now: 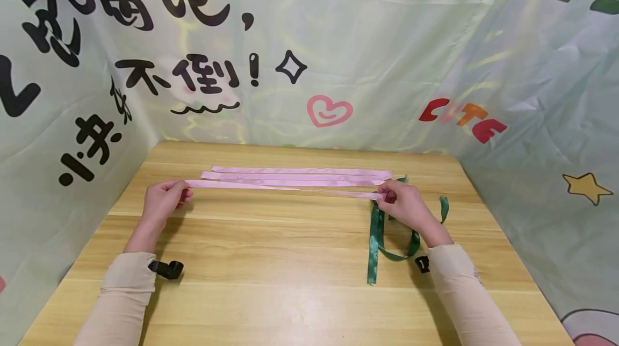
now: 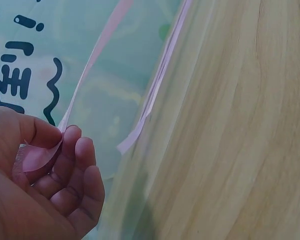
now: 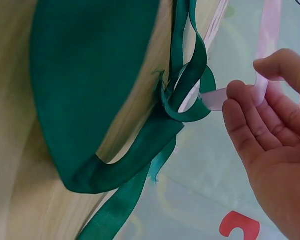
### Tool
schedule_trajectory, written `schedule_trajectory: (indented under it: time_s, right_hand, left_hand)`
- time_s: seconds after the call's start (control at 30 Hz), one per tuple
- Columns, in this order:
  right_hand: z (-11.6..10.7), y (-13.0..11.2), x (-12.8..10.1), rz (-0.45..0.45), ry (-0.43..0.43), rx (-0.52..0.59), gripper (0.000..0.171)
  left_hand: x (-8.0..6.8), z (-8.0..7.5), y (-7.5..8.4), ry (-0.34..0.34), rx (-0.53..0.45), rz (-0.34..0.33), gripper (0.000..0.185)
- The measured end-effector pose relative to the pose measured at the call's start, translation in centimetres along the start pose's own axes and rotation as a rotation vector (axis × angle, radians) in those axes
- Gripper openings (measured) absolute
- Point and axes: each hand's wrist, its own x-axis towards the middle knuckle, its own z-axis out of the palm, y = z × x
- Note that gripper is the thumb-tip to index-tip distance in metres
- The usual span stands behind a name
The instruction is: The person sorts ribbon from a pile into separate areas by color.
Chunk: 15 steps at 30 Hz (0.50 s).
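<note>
A pink ribbon [image 1: 227,185] stretches nearly straight between both hands, close over the table. My left hand [image 1: 162,201] pinches its left end between thumb and fingers; in the left wrist view the short tail [image 2: 40,159] curls inside the palm. At the other end, my right hand [image 1: 403,206] holds the ribbon with thumb and fingers, and its loose tail pokes out past the fingers in the right wrist view. Just behind, several more pink ribbons [image 1: 300,171] lie side by side across the table. Green ribbon [image 1: 374,244] lies looped below and around the right hand, partly hidden by it.
The wooden table [image 1: 271,271] meets a printed cloth backdrop [image 1: 387,56] at the back and both sides. A black wrist camera [image 1: 166,269] sits on the left cuff, another [image 1: 422,264] on the right.
</note>
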Motion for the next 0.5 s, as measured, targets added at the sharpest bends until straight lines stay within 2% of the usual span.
schedule_trajectory:
  time_s: [0.17, 0.5]
  right_hand:
    - [-0.23, -0.22, 0.09, 0.004, -0.001, -0.058, 0.004]
    - [-0.43, -0.01, 0.16, 0.032, 0.008, -0.289, 0.016]
  left_hand:
    - [0.13, 0.02, -0.17, 0.001, -0.004, 0.004, 0.044]
    - [0.34, -0.07, -0.39, -0.011, -0.015, 0.013, 0.044]
